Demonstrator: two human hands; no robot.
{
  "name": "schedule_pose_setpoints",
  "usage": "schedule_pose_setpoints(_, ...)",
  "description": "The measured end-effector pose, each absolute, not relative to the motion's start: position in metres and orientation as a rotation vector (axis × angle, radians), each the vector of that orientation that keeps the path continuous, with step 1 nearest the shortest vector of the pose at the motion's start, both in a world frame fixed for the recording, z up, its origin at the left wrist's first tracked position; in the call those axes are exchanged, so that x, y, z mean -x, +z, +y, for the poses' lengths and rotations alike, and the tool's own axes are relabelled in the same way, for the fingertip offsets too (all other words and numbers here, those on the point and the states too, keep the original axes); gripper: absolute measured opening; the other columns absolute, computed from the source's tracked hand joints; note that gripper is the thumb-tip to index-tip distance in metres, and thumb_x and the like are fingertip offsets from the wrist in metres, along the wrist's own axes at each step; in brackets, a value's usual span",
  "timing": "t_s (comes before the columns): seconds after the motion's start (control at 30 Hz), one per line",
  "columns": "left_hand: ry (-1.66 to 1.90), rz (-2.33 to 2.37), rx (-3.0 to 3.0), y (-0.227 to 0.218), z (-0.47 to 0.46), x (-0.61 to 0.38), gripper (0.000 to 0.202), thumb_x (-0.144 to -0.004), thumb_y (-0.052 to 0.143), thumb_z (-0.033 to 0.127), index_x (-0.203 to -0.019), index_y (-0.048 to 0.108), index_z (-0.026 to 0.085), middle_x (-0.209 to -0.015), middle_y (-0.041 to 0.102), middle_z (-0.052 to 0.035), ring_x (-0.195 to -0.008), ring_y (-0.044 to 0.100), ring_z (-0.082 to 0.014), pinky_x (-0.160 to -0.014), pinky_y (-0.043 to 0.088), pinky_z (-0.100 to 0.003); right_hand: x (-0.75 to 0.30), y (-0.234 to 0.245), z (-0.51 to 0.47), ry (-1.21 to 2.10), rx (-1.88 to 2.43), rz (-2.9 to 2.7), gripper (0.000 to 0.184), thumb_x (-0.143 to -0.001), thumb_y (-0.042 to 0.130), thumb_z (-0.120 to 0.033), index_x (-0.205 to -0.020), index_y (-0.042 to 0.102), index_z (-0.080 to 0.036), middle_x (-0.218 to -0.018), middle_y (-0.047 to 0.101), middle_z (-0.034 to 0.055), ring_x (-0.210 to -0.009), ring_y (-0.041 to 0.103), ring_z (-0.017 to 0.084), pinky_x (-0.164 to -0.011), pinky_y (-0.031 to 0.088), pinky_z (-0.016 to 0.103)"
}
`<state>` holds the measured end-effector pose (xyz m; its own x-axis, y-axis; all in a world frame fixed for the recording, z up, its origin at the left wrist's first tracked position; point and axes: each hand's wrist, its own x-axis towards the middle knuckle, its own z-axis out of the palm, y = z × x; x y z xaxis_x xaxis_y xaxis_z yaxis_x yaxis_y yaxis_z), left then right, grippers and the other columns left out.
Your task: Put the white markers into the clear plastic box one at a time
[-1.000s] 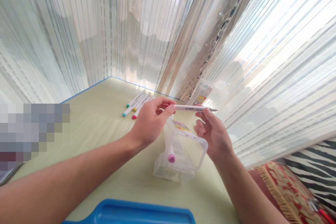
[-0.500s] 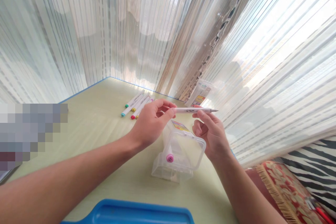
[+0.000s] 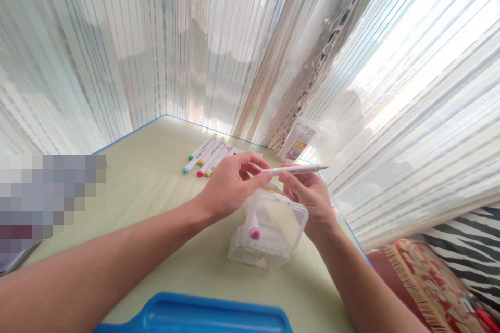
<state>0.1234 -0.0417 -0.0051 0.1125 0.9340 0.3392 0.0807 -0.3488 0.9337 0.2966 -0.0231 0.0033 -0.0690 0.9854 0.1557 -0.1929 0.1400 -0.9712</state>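
Observation:
A white marker [image 3: 302, 169] lies almost level across both hands, its dark pointed tip uncovered and aimed right. My left hand [image 3: 230, 184] is closed around its left end, where a bit of red shows. At the marker's middle, the thumb and fingers of my right hand [image 3: 314, 197] pinch it. Just below the hands is a clear plastic case [image 3: 258, 259] with its lid up. Inside it rests a marker with a pink end [image 3: 254, 232]; my fingers hide part of the case's far side.
Several white markers [image 3: 200, 162] with coloured ends lie on the pale green table [image 3: 136, 218] beyond my left hand. A second clear case [image 3: 299, 140] stands by the curtain [image 3: 219, 52]. A blue tray [image 3: 214, 315] is at the near edge. Patterned fabric [image 3: 417, 270] is at right.
The marker's left end has dipped, so its tip now points slightly up. My left hand has shifted a little right, and my right-hand fingers have closed more around the marker.

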Motion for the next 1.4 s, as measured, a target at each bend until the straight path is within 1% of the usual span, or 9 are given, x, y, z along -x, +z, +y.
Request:
schedule_pose_setpoints(0.33, 1.386, 1.052, -1.526, -0.002, -0.042, -0.125, 0.029, -0.083, 0.067, 0.040, -0.096, 0.068, 0.015, -0.086, 0.071, -0.0078, -0.076, 0.066, -0.0179, -0.066, 0.050, -0.029, -0.298, 0.006, -0.023, 1.248, 0.920, -1.157, 0.031, -0.064, 0.086, -0.038, -0.077, 0.071, -0.014, -0.061, 0.063, -0.0003, -0.037, 0.042, 0.004, -0.036, 0.026, 0.021)
schedule_pose_setpoints(0.5, 1.446, 1.030, -1.485, -0.003, -0.039, -0.124, 0.024, -0.086, 0.063, 0.035, -0.096, 0.068, 0.014, -0.085, 0.071, -0.0069, -0.076, 0.066, -0.0162, -0.068, 0.049, -0.028, -0.301, 0.007, -0.022, 1.241, 0.937, -1.114, 0.035, -0.067, 0.083, -0.045, -0.074, 0.069, -0.014, -0.050, 0.056, -0.0024, -0.036, 0.043, 0.006, -0.036, 0.026, 0.020)
schedule_pose_setpoints(0.57, 1.476, 1.037, -1.472, -0.004, -0.038, -0.123, 0.024, -0.086, 0.063, 0.036, -0.096, 0.068, 0.015, -0.084, 0.071, -0.0058, -0.074, 0.064, -0.0144, -0.065, 0.047, -0.026, -0.302, 0.008, -0.021, 1.244, 0.940, -1.094, 0.038, -0.067, 0.081, -0.049, -0.072, 0.068, -0.014, -0.049, 0.055, -0.0024, -0.036, 0.044, 0.006, -0.035, 0.027, 0.020)
schedule_pose_setpoints(0.7, 1.510, 1.050, -1.426, -0.004, -0.038, -0.122, 0.024, -0.087, 0.062, 0.036, -0.097, 0.068, 0.015, -0.080, 0.069, -0.0042, -0.065, 0.057, -0.0101, -0.054, 0.039, -0.022, -0.304, 0.009, -0.020, 1.233, 0.929, -1.066, 0.039, -0.067, 0.080, -0.049, -0.074, 0.067, -0.013, -0.059, 0.063, 0.0009, -0.036, 0.044, 0.007, -0.034, 0.028, 0.021)
schedule_pose_setpoints(0.83, 1.519, 0.999, -1.382, -0.002, -0.039, -0.122, 0.025, -0.088, 0.060, 0.034, -0.100, 0.068, 0.014, -0.084, 0.069, -0.0054, -0.061, 0.053, -0.0082, -0.051, 0.036, -0.021, -0.304, 0.010, -0.019, 1.213, 0.904, -1.060, 0.037, -0.069, 0.079, -0.048, -0.077, 0.068, -0.014, -0.067, 0.067, 0.0018, -0.036, 0.044, 0.006, -0.033, 0.029, 0.021)
schedule_pose_setpoints(0.97, 1.511, 0.885, -1.347, 0.001, -0.043, -0.122, 0.027, -0.086, 0.062, 0.028, -0.108, 0.068, 0.014, -0.090, 0.071, -0.0066, -0.056, 0.050, -0.0063, -0.049, 0.034, -0.021, -0.304, 0.009, -0.018, 1.216, 0.891, -1.041, 0.037, -0.071, 0.078, -0.050, -0.076, 0.067, -0.015, -0.067, 0.067, 0.0014, -0.036, 0.044, 0.006, -0.033, 0.030, 0.020)
schedule_pose_setpoints(1.13, 1.538, 0.833, -1.337, 0.006, -0.048, -0.122, 0.029, -0.082, 0.066, 0.022, -0.109, 0.068, 0.012, -0.095, 0.072, -0.0086, -0.063, 0.057, -0.0084, -0.053, 0.040, -0.022, -0.306, 0.008, -0.013, 1.249, 0.871, -0.980, 0.035, -0.073, 0.077, -0.049, -0.077, 0.066, -0.016, -0.064, 0.065, -0.0005, -0.035, 0.043, 0.005, -0.034, 0.032, 0.019)
schedule_pose_setpoints(1.27, 1.566, 0.848, -1.345, 0.006, -0.047, -0.122, 0.028, -0.082, 0.067, 0.022, -0.108, 0.068, 0.012, -0.096, 0.072, -0.0096, -0.072, 0.062, -0.0126, -0.062, 0.047, -0.026, -0.308, 0.006, -0.010, 1.298, 0.876, -0.929, 0.033, -0.074, 0.076, -0.046, -0.079, 0.066, -0.015, -0.063, 0.064, -0.0011, -0.035, 0.042, 0.004, -0.034, 0.032, 0.019)
schedule_pose_setpoints(1.4, 1.603, 0.877, -1.370, 0.002, -0.043, -0.122, 0.028, -0.082, 0.068, 0.026, -0.107, 0.068, 0.013, -0.092, 0.072, -0.0081, -0.077, 0.065, -0.0157, -0.069, 0.051, -0.029, -0.308, 0.007, -0.009, 1.350, 0.864, -0.878, 0.033, -0.072, 0.078, -0.044, -0.079, 0.063, -0.016, -0.061, 0.063, -0.0022, -0.035, 0.039, 0.004, -0.034, 0.031, 0.018)
